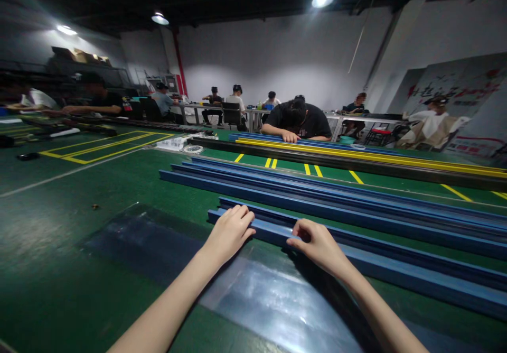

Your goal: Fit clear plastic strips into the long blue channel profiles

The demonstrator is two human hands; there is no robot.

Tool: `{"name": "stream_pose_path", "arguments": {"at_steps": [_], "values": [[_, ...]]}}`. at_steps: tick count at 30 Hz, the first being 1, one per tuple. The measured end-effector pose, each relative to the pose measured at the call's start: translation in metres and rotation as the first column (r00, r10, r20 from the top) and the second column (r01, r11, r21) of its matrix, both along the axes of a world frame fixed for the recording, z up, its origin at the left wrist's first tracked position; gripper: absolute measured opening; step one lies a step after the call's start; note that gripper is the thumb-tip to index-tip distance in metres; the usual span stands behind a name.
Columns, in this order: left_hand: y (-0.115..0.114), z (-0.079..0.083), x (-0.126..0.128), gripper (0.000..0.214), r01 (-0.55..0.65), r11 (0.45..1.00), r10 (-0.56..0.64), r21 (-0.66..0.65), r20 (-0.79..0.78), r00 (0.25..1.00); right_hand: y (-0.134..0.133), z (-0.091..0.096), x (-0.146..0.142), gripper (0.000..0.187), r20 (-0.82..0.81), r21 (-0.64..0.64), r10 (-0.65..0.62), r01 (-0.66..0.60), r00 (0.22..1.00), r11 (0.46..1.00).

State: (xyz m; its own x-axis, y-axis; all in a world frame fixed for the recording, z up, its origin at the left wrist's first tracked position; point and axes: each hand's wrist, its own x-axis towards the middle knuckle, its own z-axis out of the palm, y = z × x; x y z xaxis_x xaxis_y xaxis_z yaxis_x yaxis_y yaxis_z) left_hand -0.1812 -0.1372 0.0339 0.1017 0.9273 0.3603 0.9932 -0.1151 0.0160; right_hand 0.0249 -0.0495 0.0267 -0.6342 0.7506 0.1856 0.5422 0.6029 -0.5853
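A long blue channel-shaped rail (271, 230) lies across the green table, running from its near left end away to the right. My left hand (233, 229) is closed over it close to that end, fingers over the top and thumb on the near side. Further along, my right hand (319, 242) grips the same rail with curled fingers, the thumb at its near face. What the right fingertips touch inside the channel is partly hidden. Under my forearms a clear plastic sheet (273, 300) lies flat and shiny on the table.
Several more blue rails (253, 187) lie parallel just beyond. Past them are yellow rails (336, 151), a dark rail (253, 155) and a tape roll (193, 149). Across the table a person (312, 118) in black leans over the rails. Other people sit further back.
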Motion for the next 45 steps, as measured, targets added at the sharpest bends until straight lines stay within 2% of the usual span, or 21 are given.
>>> {"name": "stream_pose_path", "arguments": {"at_steps": [6, 11, 27, 45], "values": [[-0.002, 0.008, -0.01, 0.018, -0.08, 0.997, 0.079, -0.02, -0.05, 0.996, 0.0, 0.001, 0.0, 0.012, -0.001, -0.014, 0.011, -0.011, 1.0, 1.0], [-0.002, 0.008, -0.013, 0.02, -0.108, 0.994, 0.105, -0.036, -0.066, 0.992, 0.001, 0.0, 0.0, 0.011, -0.008, -0.006, 0.022, -0.022, 1.0, 1.0], [0.0, 0.004, -0.011, 0.015, -0.119, 0.993, 0.116, -0.02, -0.112, 0.987, -0.004, 0.004, -0.001, 0.014, 0.112, -0.001, -0.031, 0.031, 0.993, 1.0], [0.001, 0.003, -0.013, 0.011, -0.093, 0.995, 0.09, -0.026, -0.098, 0.991, -0.004, 0.004, 0.0, 0.015, 0.134, 0.013, -0.026, 0.025, 0.991, 1.0]]}}
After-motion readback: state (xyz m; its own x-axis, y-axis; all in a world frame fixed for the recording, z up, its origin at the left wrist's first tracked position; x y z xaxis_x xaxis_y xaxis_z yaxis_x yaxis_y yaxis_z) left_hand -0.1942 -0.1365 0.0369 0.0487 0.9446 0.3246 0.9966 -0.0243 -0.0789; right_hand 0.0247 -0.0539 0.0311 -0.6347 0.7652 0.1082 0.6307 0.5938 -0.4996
